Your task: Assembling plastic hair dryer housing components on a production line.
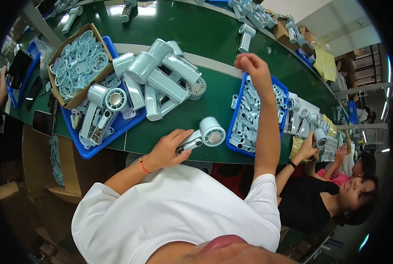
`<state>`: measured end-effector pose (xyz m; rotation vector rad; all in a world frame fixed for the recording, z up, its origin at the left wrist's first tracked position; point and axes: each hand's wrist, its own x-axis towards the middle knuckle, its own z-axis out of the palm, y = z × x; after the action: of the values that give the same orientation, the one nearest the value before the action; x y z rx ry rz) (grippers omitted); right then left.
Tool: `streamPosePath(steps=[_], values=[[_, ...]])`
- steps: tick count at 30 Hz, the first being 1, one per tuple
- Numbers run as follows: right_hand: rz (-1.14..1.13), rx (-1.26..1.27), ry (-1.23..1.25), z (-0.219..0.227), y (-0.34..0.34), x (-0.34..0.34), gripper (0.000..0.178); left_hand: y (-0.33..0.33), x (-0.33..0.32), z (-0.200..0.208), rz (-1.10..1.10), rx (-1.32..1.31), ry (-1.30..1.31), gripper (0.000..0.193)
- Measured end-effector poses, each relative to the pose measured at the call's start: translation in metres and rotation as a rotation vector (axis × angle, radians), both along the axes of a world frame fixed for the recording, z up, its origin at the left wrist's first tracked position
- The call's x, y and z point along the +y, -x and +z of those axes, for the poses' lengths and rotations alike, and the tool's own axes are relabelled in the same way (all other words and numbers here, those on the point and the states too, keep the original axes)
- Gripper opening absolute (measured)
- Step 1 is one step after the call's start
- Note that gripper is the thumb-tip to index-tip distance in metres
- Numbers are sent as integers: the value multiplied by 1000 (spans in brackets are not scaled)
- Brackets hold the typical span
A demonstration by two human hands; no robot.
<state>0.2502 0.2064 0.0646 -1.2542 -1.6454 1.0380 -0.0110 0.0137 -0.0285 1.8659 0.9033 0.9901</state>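
My left hand (pixel 169 147) is closed around the handle of a light blue handheld fan (pixel 211 133). The fan's round head points right, and the handle's inner parts show near my fingers. My right arm reaches forward across a blue tray (pixel 286 99) of small light blue plastic parts (pixel 245 119). Beyond that tray's far edge, my right hand (pixel 254 70) hangs with loosely bent fingers and nothing visible in them. A similar fan (pixel 246 38) lies on the green surface just past it, apart from the hand.
Several fans are piled (pixel 165 81) ahead of my left hand. At the left, a cardboard box (pixel 56 90) of ring-shaped grilles rests on another blue tray (pixel 87 152) with parts. To the right, a co-worker (pixel 311 193) holds a fan beside white trays.
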Motion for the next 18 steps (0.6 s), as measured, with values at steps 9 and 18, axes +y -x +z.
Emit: streamPosePath(steps=[9,18], values=[[-676,-948,56,-109,-60,175,68,-3,3,-1,-26,-48,71,52],[-195,-1246,2,-45,32,5,62,-2,3,-4,-6,-73,82,51]])
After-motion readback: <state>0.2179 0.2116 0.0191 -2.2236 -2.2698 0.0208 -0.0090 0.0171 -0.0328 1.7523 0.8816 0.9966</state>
